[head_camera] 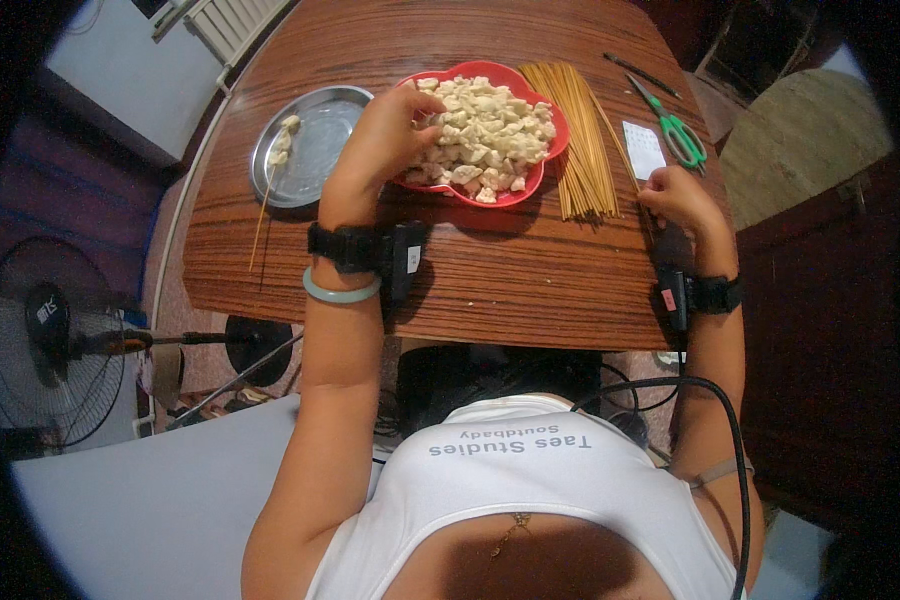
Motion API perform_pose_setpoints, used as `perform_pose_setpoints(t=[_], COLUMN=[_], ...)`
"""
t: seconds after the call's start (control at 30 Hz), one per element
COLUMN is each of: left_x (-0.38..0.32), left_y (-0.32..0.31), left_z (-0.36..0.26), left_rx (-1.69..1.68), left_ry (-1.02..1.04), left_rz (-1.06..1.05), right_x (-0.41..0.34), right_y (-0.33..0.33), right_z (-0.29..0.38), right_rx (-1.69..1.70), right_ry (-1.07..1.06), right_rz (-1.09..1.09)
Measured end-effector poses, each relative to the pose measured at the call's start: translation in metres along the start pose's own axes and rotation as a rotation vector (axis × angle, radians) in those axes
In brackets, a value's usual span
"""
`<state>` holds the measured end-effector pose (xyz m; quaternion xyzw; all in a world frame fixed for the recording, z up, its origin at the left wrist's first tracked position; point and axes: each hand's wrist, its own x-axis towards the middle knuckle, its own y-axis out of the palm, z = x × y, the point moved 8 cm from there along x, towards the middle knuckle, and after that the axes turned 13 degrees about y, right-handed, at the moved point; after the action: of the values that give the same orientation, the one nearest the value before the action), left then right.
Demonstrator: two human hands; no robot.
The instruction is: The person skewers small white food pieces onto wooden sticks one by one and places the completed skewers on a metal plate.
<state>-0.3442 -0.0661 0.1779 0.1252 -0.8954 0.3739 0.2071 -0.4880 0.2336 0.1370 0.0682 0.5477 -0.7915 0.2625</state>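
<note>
A red scalloped bowl (557, 127) is heaped with pale, lumpy food pieces (487, 124). My left hand (394, 135) reaches over the bowl's left edge, thumb and fingers parted at the pieces; whether a piece is between the fingertips is unclear. My right hand (679, 196) pinches the lower part of a thin wooden skewer (607, 124), whose upper end slants up beside a bundle of skewers (577, 150). On the left, a round metal tray (311, 184) holds a skewer (261, 217) threaded with several pale pieces at its upper end, its bare end jutting over the rim.
Green-handled scissors (679, 139), a dark stick-like item (641, 73) and a slip of paper bearing writing (643, 150) lie at the right of the wooden table (495, 262). A standing fan (52, 337) is at the lower left. A black cable (727, 405) runs by my right arm.
</note>
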Motion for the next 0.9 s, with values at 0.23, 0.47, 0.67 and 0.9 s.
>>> perform_pose_setpoints(t=[0.23, 0.47, 0.67, 0.9], left_x=[0.002, 0.007, 0.007, 0.002], left_y=[-0.017, -0.016, 0.001, -0.008], left_z=[0.001, -0.009, 0.003, 0.024], left_rx=[-0.077, -1.000, -1.352, -1.354], left_ry=[-0.036, -0.170, -0.296, -0.313], left_rz=[-0.177, -0.372, -0.426, -0.664], right_x=[-0.025, -0.076, -0.108, -0.108], right_y=[-0.021, -0.033, 0.037, 0.084], right_z=[0.002, 0.063, 0.116, 0.119], right_rx=[0.480, 0.816, 0.673, 0.729], right_ry=[-0.037, -0.443, -0.487, -0.447], right_rz=[0.037, 0.167, 0.598, 0.827])
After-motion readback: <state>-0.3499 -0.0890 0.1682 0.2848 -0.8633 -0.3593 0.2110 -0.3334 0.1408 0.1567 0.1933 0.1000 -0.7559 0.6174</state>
